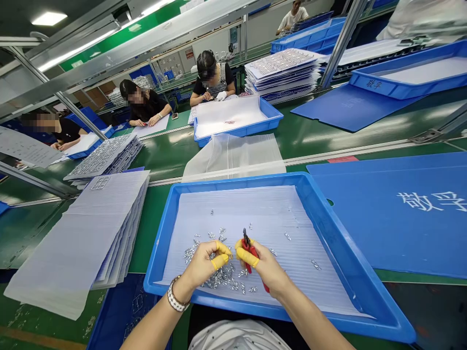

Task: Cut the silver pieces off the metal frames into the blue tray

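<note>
Over a blue tray (328, 228) lined with white sheets, both hands work close together. My left hand (206, 260), with yellow finger covers and a watch at the wrist, pinches something too small to make out. In my right hand (264, 265), also with yellow finger covers, is a pair of red-handled pliers (249, 250), its dark jaws pointing up and away. Small silvery metal pieces (219, 278) lie in a pile beneath and beside my left hand. A few more pieces (315, 265) are scattered on the sheet to the right.
Stacked white sheets (91, 228) stand at the left, near a pile of metal-patterned sheets (104, 155). A blue panel (394, 214) lies at the right. Across the bench are another blue tray (241, 130), tall stacked sheets (282, 73) and several seated people. Metal frame bars cross the view.
</note>
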### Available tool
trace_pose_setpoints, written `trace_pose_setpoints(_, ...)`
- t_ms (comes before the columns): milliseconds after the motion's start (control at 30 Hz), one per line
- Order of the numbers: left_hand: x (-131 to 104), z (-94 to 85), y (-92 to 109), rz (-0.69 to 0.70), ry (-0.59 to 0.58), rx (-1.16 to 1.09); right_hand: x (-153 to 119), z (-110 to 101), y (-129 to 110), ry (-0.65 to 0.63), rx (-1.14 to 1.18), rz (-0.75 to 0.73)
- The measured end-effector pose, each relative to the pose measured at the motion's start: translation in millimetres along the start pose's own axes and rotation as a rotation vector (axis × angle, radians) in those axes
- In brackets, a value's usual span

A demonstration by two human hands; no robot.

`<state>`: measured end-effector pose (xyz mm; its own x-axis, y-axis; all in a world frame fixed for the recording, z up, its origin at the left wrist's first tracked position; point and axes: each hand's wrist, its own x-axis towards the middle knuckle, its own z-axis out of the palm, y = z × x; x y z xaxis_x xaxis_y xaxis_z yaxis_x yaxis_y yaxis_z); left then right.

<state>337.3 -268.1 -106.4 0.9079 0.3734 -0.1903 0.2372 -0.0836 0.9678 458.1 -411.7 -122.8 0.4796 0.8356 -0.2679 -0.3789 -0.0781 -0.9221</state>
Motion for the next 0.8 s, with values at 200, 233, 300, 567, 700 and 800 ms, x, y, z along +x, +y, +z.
trace_pose_setpoints(200,0.2,4.8,1.8,-0.035,-0.023,-0.134,-1.6,15.1,1.4,-0.018,0.180,0.090)
trace_pose_setpoints(233,0.0,6.7,3.6,-0.037,-0.040,-0.161,-2.3,17.4,2.4,-0.034,0.232,0.113)
trace_pose_setpoints(300,-0.5,10.5,8.0,-0.046,-0.087,-0.216,-3.8,21.2,4.2,-0.065,0.366,0.158)
trace_pose_setpoints(567,-0.8,7.2,13.5,-0.006,-0.073,-0.125,-6.0,13.0,-1.3,-0.017,0.211,0.042)
trace_pose_setpoints(700,-0.2,5.2,4.9,0.006,0.001,-0.022,-7.2,3.6,-7.6,-0.007,-0.297,-0.119)
trace_pose_setpoints(800,0.7,8.6,-1.8,0.007,0.053,-0.022,-7.5,1.9,-7.8,0.029,-0.565,-0.174)
